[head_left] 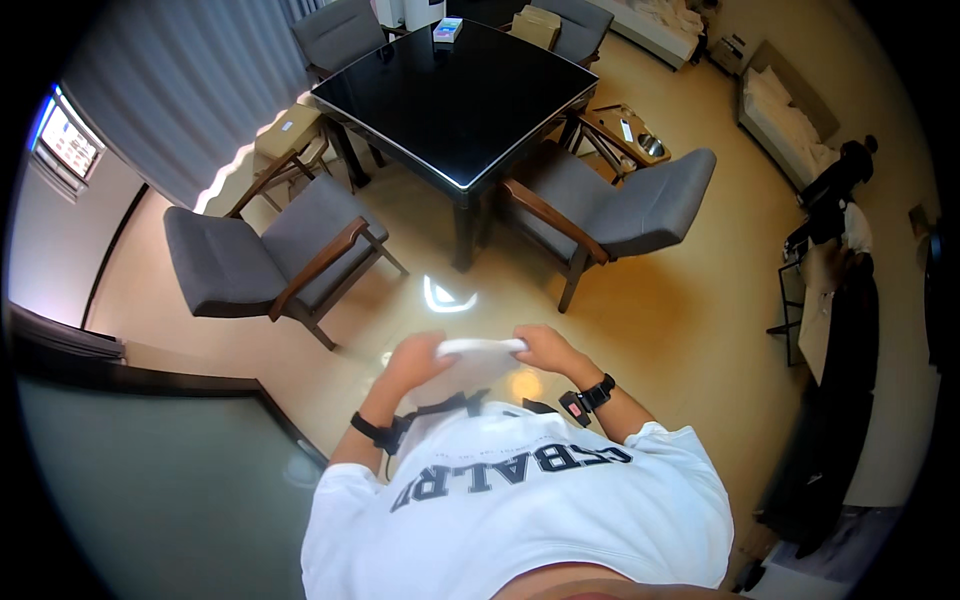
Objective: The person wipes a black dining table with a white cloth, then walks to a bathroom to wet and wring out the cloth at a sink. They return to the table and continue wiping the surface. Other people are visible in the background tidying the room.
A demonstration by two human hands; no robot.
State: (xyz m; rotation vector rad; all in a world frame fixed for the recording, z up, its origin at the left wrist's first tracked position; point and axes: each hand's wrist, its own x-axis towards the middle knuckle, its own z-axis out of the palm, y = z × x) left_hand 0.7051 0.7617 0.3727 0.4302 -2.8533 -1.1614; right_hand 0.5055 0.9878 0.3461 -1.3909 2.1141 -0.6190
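In front of my chest, both hands hold a pale white object [480, 346] between them. Its upper edge is smooth and rounded, and a paler, blurred part hangs below toward my shirt. I cannot tell its kind. My left hand [413, 360] grips one end, fingers curled round the edge. At the other end my right hand [549, 349] does the same. Each wrist wears a black strap with a small device.
Ahead stands a black square table [450, 100] with a small box [447, 30] on it. Grey armchairs stand around it, one near left [285, 250] and one near right [620, 210]. A wooden side table [620, 135] is beyond. Another person [850, 235] is at the right by a long counter.
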